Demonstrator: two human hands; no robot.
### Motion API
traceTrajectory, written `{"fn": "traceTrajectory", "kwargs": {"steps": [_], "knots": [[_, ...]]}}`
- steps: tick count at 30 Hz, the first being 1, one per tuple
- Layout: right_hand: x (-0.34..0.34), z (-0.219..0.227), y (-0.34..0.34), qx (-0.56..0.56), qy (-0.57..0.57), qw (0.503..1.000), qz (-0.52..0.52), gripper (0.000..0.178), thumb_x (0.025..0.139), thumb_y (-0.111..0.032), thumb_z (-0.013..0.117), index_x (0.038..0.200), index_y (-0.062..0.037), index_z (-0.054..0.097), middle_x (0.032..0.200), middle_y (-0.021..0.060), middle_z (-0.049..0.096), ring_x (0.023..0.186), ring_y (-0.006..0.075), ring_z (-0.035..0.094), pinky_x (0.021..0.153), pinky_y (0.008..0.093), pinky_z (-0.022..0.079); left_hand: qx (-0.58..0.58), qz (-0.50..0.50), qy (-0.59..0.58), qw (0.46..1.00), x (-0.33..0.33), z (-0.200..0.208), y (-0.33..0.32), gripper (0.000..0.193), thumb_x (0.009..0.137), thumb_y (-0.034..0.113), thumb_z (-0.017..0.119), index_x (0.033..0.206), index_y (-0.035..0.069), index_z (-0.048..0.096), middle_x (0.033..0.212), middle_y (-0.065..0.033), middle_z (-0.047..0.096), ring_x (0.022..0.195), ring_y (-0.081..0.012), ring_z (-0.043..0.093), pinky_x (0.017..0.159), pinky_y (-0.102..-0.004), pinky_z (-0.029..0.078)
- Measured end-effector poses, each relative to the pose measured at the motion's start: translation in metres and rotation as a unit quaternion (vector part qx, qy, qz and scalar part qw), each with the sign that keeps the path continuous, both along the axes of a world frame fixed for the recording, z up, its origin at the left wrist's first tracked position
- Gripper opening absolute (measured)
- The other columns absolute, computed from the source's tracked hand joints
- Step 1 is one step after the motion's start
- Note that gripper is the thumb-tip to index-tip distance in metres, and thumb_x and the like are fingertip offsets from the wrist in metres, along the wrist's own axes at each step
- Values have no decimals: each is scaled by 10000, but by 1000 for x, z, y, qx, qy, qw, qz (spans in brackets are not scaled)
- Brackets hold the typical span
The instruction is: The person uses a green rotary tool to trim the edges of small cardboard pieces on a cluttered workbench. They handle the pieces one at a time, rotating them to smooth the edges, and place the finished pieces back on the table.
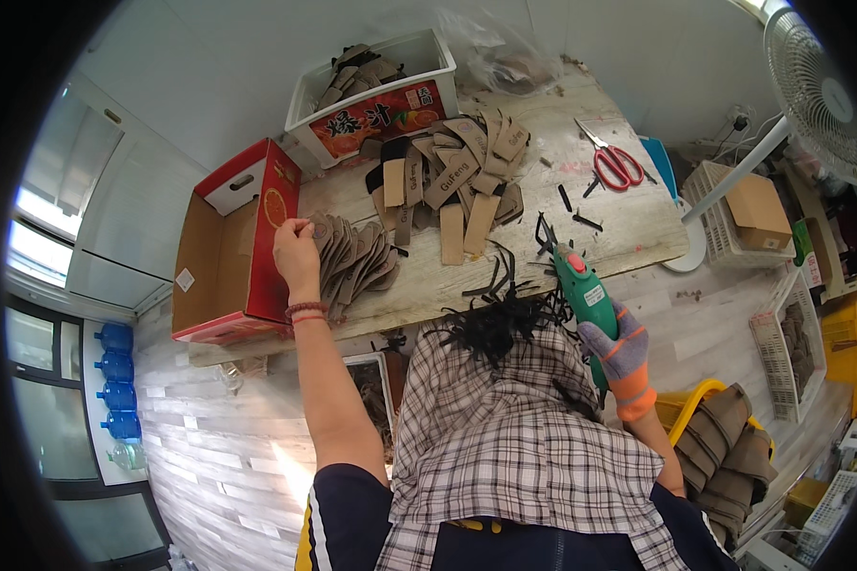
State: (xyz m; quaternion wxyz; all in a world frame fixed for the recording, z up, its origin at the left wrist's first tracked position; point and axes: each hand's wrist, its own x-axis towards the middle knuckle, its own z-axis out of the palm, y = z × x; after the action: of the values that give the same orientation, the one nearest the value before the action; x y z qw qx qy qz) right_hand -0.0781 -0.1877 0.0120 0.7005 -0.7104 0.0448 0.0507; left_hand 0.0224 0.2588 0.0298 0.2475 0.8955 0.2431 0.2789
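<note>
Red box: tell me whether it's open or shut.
Open: the red box shows its brown inside, with no lid across the opening.

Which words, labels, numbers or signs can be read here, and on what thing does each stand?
I leave the wording uncopied; print stands here:
White box: large dark characters on red front, readable.
Tan pieces: dark lettering, readable on some.
Green tool: pale label, too small to read.
Red carton: diamond-shaped sticker, too small to read.
Elsewhere: nothing I can read.
</note>
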Motion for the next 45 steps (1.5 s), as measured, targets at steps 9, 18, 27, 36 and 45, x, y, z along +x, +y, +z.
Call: {"fn": "traceTrajectory", "kwargs": {"steps": [9, 18, 27, 36, 45], "knots": [[2, -3, 2, 21, 10, 1000, -17, 408, 777, -122, 751, 1115, 19, 570, 815, 12, 614, 657, 47, 527, 575, 194, 441, 192, -212, -189, 939, 72, -16, -132, 126, 766, 123, 628, 882, 74, 616, 884, -89, 580, 900, -283, 504, 804, -409, 386], [-1, -5, 0, -19, 15, 1000, -15, 462, 774, -152, 758, 1152, 22, 559, 843, 17, 623, 665, 51, 521, 586, 203, 447, -2, -185, 117, 976, 126, -43, -197, 135, 763, 110, 603, 867, 27, 582, 916, -157, 579, 927, -336, 537, 836, -427, 423], [7, -8, 9, -16, 20, 1000, 7, 482, 774, -175, 762, 1167, 15, 556, 855, 21, 630, 687, 52, 541, 601, 207, 465, -395, -117, 6, 911, 43, -82, -199, 147, 839, 129, 605, 836, 2, 532, 800, -106, 552, 713, -233, 541, 683, -376, 456], [6, -13, 12, -38, 17, 999, 13, 486, 769, -190, 769, 1154, 21, 561, 871, 27, 641, 694, 58, 560, 603, 207, 473, -501, -146, 69, 850, 59, -86, -178, 123, 852, 100, 620, 878, -9, 569, 742, -67, 610, 642, -122, 571, 515, -271, 441], [0, -12, 18, -22, 53, 998, 24, 479, 777, -159, 755, 1169, 19, 545, 880, 26, 640, 740, 69, 581, 620, 205, 488, -602, -235, 212, 733, 7, -77, -179, 124, 815, 76, 620, 881, -29, 622, 747, -81, 639, 709, -163, 618, 614, -279, 477]]}}
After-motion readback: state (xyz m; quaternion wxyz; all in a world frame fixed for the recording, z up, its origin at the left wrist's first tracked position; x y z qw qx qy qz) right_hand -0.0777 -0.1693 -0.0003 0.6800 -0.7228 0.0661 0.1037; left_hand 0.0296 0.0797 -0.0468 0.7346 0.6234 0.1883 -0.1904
